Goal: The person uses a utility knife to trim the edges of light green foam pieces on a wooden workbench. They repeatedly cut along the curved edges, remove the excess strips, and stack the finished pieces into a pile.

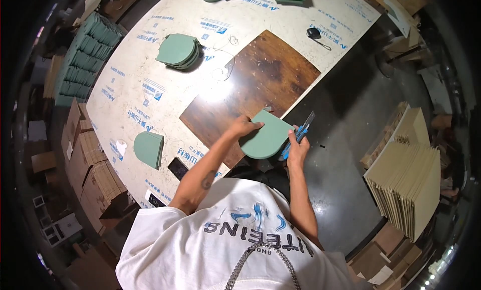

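A green panel (268, 134), rounded at one end and flat-edged elsewhere, is held over the near edge of the table. My left hand (244, 126) grips its left side, thumb on top and the other fingers hidden underneath. In my right hand (299, 149) is a blue utility knife (302, 133) with its blade end pointing up and away from me. That hand is also at the panel's right corner, the thumb close to its edge. Beneath the panel lies a brown wood-patterned board (270, 64). Left of my left forearm sit a couple of similar green panels (148, 149), stacked.
A green panel stack (178, 50) and a black mouse-like object (313, 33) rest on the white printed tabletop (125, 89). A phone (178, 168) lies near my left forearm. Flat cardboard (92, 175) stands at left, leaning pale boards (408, 185) at right, bundled green panels (87, 59) far left.
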Available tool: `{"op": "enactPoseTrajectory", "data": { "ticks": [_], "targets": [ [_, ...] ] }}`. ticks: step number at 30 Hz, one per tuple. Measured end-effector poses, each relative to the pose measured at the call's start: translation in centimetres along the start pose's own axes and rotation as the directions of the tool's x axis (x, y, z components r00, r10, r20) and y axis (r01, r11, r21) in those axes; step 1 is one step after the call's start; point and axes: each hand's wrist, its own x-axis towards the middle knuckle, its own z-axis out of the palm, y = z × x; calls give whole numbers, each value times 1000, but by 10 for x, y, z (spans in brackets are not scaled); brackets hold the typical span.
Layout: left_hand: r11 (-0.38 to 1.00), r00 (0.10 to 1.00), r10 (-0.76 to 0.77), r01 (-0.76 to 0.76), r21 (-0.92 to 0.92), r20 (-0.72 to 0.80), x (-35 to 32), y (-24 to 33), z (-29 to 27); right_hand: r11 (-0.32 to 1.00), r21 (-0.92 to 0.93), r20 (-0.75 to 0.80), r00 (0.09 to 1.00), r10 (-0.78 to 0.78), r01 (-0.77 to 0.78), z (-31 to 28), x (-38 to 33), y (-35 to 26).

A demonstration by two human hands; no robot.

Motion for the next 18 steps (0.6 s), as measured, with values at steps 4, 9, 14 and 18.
{"op": "enactPoseTrajectory", "data": {
  "ticks": [4, 9, 14, 18],
  "targets": [
    [850, 992, 103, -52, -524, 68, -4, -13, -47, 934, -287, 48, 977, -209, 214, 17, -6, -52],
    [734, 693, 676, -606, 306, -250, -17, 25, -43, 994, 107, -16, 999, 33, -32, 7, 10, -32],
    [366, 575, 815, -607, 705, 72, -3, -34, 1, 971, -92, 48, 973, 225, -220, -39, -16, -8],
    [475, 601, 796, -541, 694, -76, 4, -64, 26, 909, -335, 131, 944, 304, -246, -55, -36, -9]
  ]
}}
